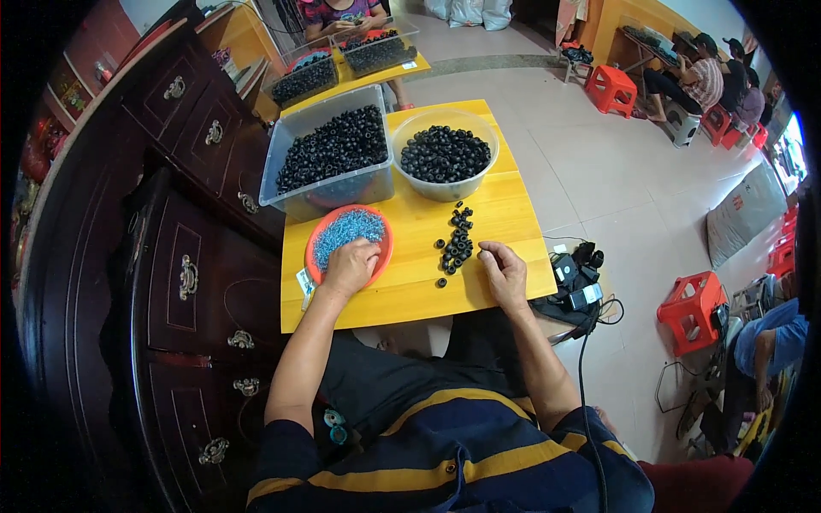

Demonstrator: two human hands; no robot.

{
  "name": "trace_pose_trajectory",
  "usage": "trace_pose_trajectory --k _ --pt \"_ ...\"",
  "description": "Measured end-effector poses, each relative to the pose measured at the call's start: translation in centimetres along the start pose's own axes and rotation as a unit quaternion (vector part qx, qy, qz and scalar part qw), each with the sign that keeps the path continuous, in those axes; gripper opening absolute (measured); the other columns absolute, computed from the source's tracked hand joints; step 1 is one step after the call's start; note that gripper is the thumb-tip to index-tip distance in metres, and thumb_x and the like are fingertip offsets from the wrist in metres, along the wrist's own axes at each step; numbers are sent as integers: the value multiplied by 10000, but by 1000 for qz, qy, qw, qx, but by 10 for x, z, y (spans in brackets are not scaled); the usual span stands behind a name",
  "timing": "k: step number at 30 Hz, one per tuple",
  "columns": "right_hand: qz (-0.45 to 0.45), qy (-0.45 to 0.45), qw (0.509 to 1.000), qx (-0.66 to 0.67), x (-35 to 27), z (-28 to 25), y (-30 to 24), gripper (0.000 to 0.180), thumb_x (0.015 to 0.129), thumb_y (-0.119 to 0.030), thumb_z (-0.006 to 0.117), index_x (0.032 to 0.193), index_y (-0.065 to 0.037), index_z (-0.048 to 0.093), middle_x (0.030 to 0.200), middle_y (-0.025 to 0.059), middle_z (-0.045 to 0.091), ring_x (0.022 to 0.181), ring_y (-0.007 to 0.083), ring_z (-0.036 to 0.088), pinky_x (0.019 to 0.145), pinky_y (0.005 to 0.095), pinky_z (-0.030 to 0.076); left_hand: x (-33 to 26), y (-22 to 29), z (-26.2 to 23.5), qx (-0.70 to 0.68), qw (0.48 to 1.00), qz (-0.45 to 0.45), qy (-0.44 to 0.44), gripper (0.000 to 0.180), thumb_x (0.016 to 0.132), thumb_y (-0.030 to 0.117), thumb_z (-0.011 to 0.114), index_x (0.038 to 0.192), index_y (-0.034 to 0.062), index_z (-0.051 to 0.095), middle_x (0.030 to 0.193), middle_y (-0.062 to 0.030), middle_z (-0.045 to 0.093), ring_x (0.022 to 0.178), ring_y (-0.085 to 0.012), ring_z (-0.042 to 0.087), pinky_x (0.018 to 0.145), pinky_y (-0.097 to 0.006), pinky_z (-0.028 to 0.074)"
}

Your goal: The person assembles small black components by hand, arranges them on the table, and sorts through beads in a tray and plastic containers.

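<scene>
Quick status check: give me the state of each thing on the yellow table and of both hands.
Orange dish: holds small blue pieces.
Clear bin: uncovered, heaped with black rings.
Round bowl: partly filled with black rings.
Loose black rings: scattered on the yellow table.
Left hand: resting in the orange dish, on the blue pieces.
Right hand: on the table beside the loose rings, fingertips pinched.

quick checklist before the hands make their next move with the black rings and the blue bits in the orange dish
1. Left hand on the orange dish of blue bits: ok, fingers rest in it.
2. Right hand near the loose black rings: ok, just beside them.
3. A piece pinched in either hand: cannot tell.
4. Rings lying on the yellow table, none at the edge: ok.
5. Supply: ok, round bowl and clear bin both hold many rings.
</scene>
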State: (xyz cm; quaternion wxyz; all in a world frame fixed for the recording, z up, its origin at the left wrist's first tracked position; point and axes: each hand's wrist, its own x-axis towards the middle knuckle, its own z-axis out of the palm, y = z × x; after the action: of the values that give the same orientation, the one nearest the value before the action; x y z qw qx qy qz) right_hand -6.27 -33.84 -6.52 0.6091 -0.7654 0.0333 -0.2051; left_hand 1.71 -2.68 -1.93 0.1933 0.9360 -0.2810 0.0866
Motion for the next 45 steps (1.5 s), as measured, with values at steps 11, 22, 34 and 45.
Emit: trace_pose_trajectory --k 11,22,34,45 --pt "-2 0 1000 13 2 0 -2 194 924 -127 650 1070 -5 695 920 105 705 820 151 664 771 282 524 3 3 -1 19 999 -47 -13 131 805 48 613 917 76 676 914 -119 674 850 -350 662 732 -463 536" --pt "-2 0 1000 9 2 0 1 194 925 -128 651 1073 -11 696 928 106 705 834 156 669 776 287 526 -8 -1 -14 49 996 -77 14 140 783 48 599 909 54 659 932 -159 628 865 -369 645 758 -486 530" --pt "21 18 997 77 2 2 5 182 941 -87 629 1084 14 679 964 72 702 878 130 657 816 265 518 -10 26 -19 -220 965 -107 98 83 803 6 680 886 3 683 787 -83 693 639 -136 651 594 -274 517" --pt "59 -51 986 150 -19 23 -5 179 935 -55 642 1103 4 656 993 14 677 912 82 622 827 242 505 -11 89 16 -510 851 -124 6 86 888 41 689 957 -7 677 802 9 666 651 -32 586 573 -196 492"
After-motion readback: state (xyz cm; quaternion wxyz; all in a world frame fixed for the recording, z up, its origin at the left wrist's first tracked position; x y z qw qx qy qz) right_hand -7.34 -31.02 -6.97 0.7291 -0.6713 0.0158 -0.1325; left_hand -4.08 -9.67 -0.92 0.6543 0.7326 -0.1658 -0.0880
